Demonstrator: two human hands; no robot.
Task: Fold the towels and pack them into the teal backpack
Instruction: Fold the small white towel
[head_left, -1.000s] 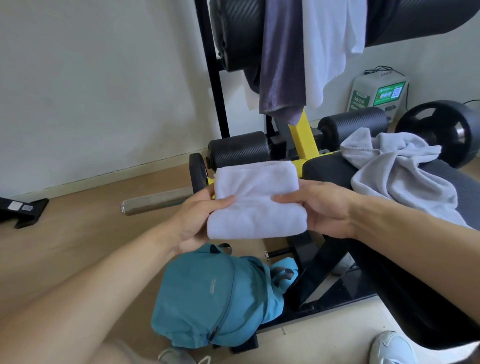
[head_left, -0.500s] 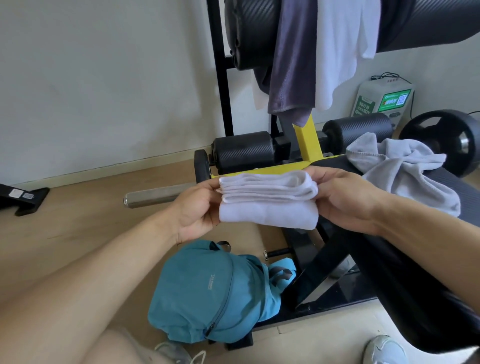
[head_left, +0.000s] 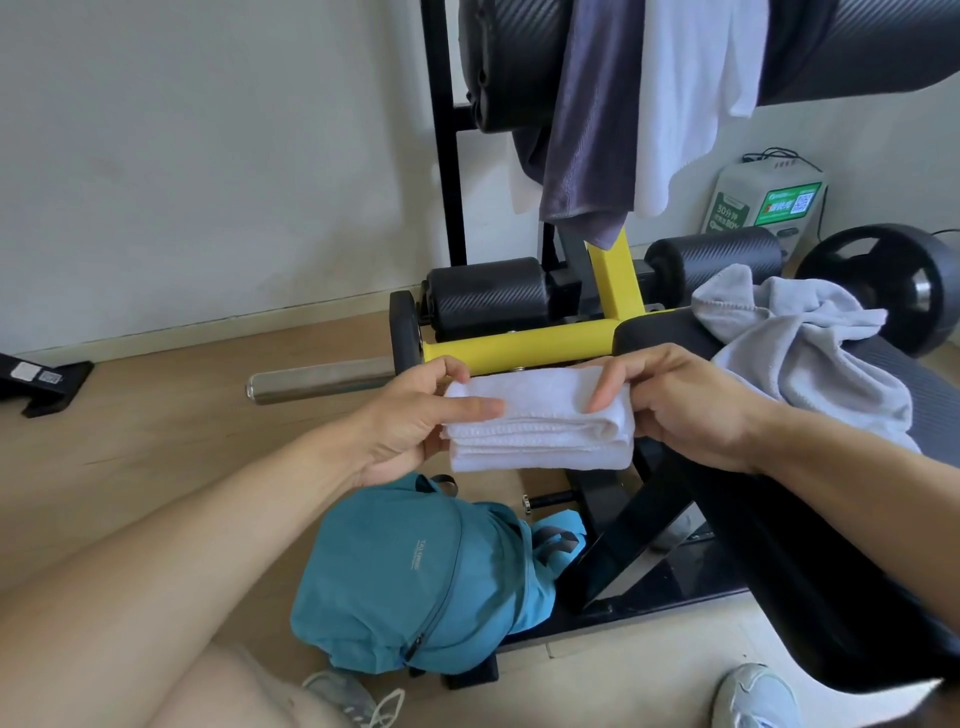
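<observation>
In the centre of the frame the white towel (head_left: 540, 423) is now sitting as a thick, compact bundle of stacked layers, where a second ago it was being held up as a flat, wider rectangle facing the camera. The last fold has been brought over and the bundle is being squared off between both hands.

The left hand (head_left: 410, 421) is pinching the left end, thumb lying along the top and the other fingers tucked beneath, so that grip is closed on the cloth. The right hand (head_left: 670, 405) is clamping the right end, where the rounded fold is showing, fingers curled over the top; that grip is likewise closed on the towel. Nothing else is being held.

The towel is hanging in the air just above the teal backpack (head_left: 415, 577), which is lying slumped on the floor in the lower centre of the frame. Whether its opening is unzipped cannot be told from here.

This towel is looking ready to pack, so the next step is probably lowering it to the bag. A grey towel (head_left: 810, 353) is lying crumpled on the black padded table (head_left: 831, 571) at the right, unfolded, and a purple cloth (head_left: 587, 130) and a white cloth (head_left: 691, 93) are hanging at the top, so the job is looking far from finished.
</observation>
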